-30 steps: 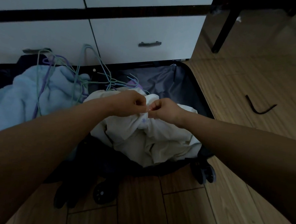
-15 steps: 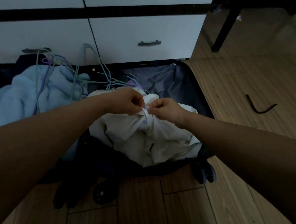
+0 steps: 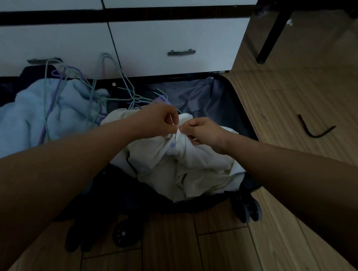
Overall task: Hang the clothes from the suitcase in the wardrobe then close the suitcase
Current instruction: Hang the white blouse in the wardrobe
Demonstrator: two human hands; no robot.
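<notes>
An open dark suitcase (image 3: 231, 101) lies on the wooden floor against white drawers. A crumpled cream-white garment (image 3: 188, 169) fills its right half. My left hand (image 3: 155, 120) and my right hand (image 3: 204, 133) meet over the garment's top, and both pinch the fabric there, fingers curled. A light blue fleecy garment (image 3: 22, 120) lies in the left half. Several thin wire hangers (image 3: 99, 92), green and purple, lie tangled over the blue garment and behind my hands.
White drawer fronts (image 3: 172, 32) with dark handles stand right behind the suitcase. A dark furniture leg (image 3: 271, 32) stands at the upper right. A bent black object (image 3: 314, 131) lies on the floor to the right. Suitcase wheels (image 3: 251, 210) stick out toward me.
My hands stay at the same spot on the white garment; the fingers have shifted slightly, working the fabric between them. Nothing else has moved.
</notes>
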